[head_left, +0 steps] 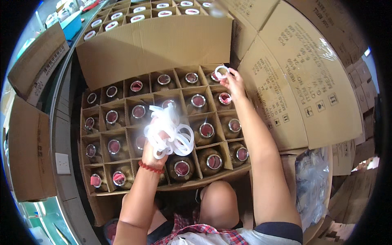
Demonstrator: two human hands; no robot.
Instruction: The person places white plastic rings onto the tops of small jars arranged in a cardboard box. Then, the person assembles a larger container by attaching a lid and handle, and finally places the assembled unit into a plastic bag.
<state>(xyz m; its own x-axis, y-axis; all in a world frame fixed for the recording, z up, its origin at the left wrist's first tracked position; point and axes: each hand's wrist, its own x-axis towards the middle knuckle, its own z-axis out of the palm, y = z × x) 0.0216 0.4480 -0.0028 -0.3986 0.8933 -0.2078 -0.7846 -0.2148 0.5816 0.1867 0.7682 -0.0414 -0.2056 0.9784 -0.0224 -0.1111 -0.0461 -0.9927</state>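
My left hand (152,154), with a red beaded bracelet (151,168) at its wrist, is closed on a bunch of translucent white plastic rings (161,124). It hovers over the middle of a divided carton (228,154), and the bunch hides some of the cells beneath. At the far right corner, my right hand (234,85) pinches one white ring (222,67) above a bottle in the back row. Wide bottles with silver rims (181,168) stand upright in the cells. Reddish material shows in their mouths, and pink pieces (119,178) stick up from a few.
A raised carton flap (159,51) separates this carton from another behind, where bottles carry white rings (137,18). Large printed cardboard (302,81) rises at the right, above clear plastic bags (312,188). Folded cartons (28,151) and a counter with a blue basin (71,25) stand left.
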